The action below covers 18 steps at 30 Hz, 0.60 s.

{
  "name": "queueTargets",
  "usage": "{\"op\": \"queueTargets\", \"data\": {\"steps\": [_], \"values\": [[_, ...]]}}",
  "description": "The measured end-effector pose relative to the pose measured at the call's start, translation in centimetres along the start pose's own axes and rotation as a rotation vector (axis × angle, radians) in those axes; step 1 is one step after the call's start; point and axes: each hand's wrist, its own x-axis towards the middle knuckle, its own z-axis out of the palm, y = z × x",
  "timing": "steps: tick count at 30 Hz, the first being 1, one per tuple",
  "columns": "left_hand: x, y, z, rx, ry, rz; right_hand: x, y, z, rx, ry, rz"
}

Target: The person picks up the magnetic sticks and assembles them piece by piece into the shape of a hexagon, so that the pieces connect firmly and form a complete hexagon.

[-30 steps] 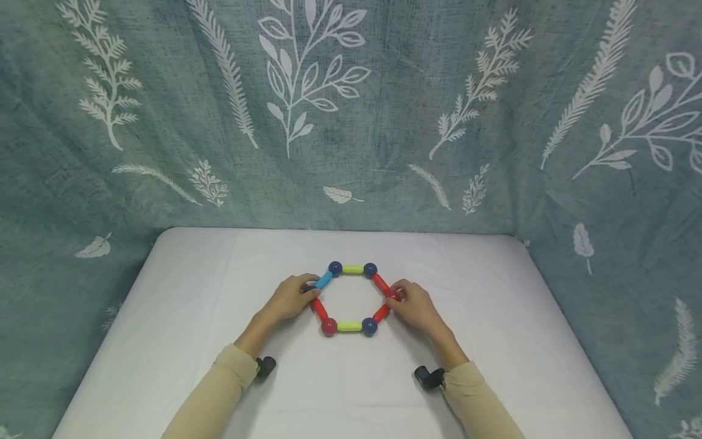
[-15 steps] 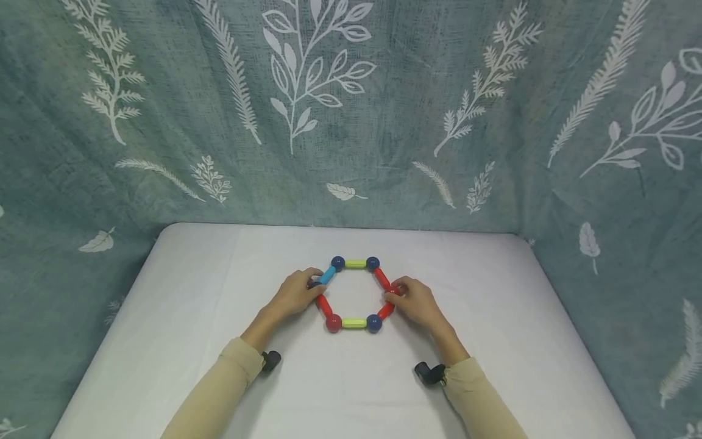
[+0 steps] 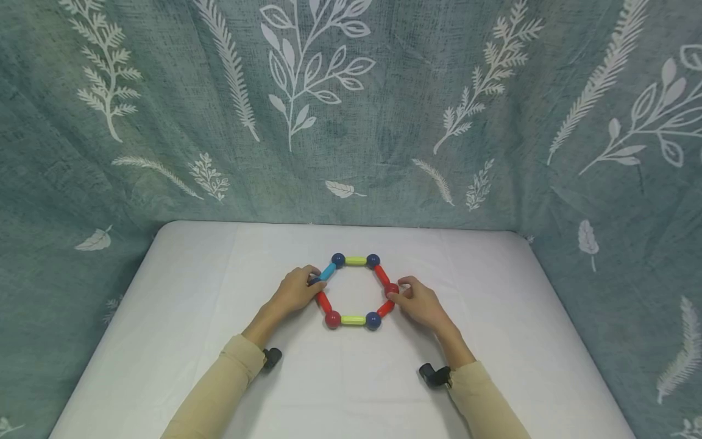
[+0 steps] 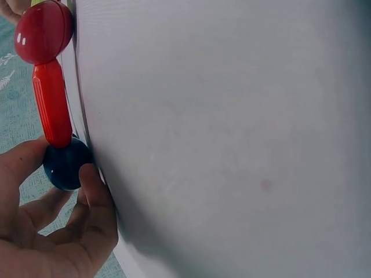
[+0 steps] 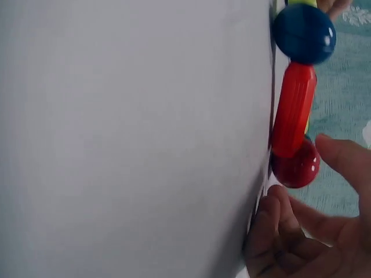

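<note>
A six-sided ring of balls and rods lies flat on the white table. My left hand [image 3: 296, 289] pinches the dark blue ball [image 4: 68, 163] at its left corner between thumb and fingers. From that ball a light blue rod [image 3: 328, 272] runs to the back and a red rod [image 4: 52, 104] to the front. At the right corner sits a red ball [image 5: 296, 163], joined to two red rods. Around this ball my right hand [image 3: 421, 303] is spread, thumb and fingertips a little apart from it in the right wrist view. Yellow-green rods [image 3: 353, 320] form the front and back sides.
The white-covered table [image 3: 351, 384] stretches around the ring on all sides. Behind it hangs a green leaf-patterned cloth [image 3: 384, 122]. A small black camera [image 3: 435, 375] is worn on each wrist, below the beige sleeves.
The fingers of my right hand have loosened from the red ball and drawn slightly right, so more of it shows. My left hand keeps its pinch. The head view has shifted slightly.
</note>
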Motion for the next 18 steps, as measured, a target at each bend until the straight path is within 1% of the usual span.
{"op": "queueTargets", "data": {"steps": [3,7,15,18], "values": [[0.0,-0.1,0.0,0.002,0.000,-0.008,-0.6,-0.2,0.3,0.000,-0.013,0.035],[0.1,-0.1,-0.1,-0.005,0.003,-0.010,-0.8,-0.7,0.9,0.002,-0.005,0.038],[0.1,0.0,0.0,0.000,-0.014,-0.006,-0.7,-0.9,1.2,0.013,0.027,0.096],[0.1,0.2,-0.1,-0.001,-0.011,-0.013,-0.5,-1.0,1.3,0.017,0.033,0.099]]}}
